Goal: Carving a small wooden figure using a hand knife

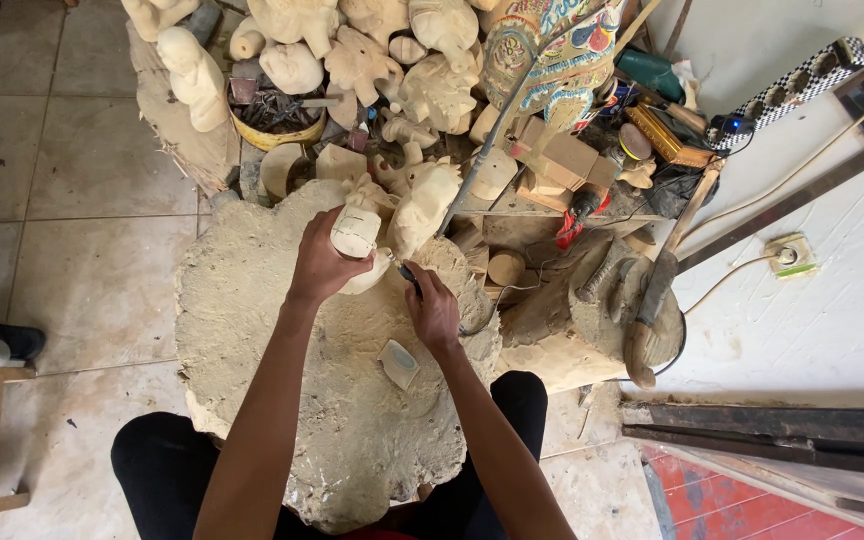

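Carving session on the dusty stump (252, 330)

Left hand (320, 265) is gripping a pale wooden carving (357, 235), right hand (434, 310) is clutching a thin dark tool (408, 275) against it (small sanding block (398, 362) lying nearby).

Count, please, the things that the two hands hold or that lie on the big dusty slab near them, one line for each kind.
Pale carved wooden figure, gripped by the left hand: 1
Thin dark rotary carving tool, gripped by the right hand: 1
Small pale rectangular block, lying on the rough round dust-covered slab: 1
Total: 3
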